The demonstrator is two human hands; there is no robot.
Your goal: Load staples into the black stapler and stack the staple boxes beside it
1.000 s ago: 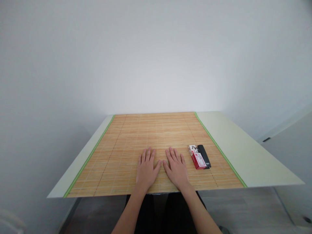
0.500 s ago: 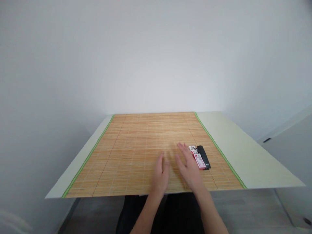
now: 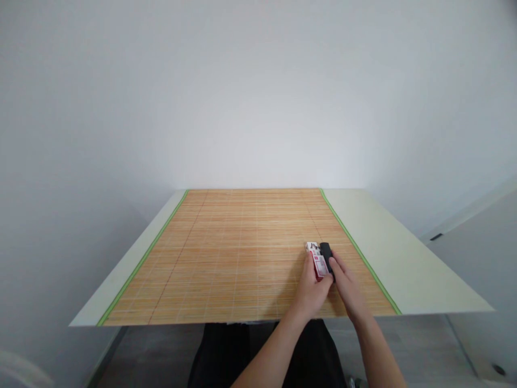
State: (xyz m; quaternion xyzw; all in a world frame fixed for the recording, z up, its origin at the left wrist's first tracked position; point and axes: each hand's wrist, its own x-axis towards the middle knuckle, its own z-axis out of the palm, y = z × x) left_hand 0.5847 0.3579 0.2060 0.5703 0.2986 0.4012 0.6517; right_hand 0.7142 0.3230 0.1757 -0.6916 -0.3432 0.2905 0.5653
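At the right of the bamboo mat lies a small red-and-white box (image 3: 320, 266) with a label, and my left hand (image 3: 312, 288) is closed round its near end, fingers on its left side and thumb at its lower right. Against the box's right side rests a black stapler (image 3: 326, 252). My right hand (image 3: 348, 285) grips the stapler from the right, with the thumb on top. Just beyond the box, a white piece with dark print (image 3: 312, 246) shows. Both hands partly hide the near ends of these things.
The bamboo mat (image 3: 226, 248) with green edging covers the middle of a white table (image 3: 407, 258). A plain wall (image 3: 258, 97) stands behind the table's far edge. My legs (image 3: 226, 350) are under the near edge.
Both hands have moved right, from open over the mat to closed round the box and the stapler. These items appear slightly further left, as the view has also shifted.
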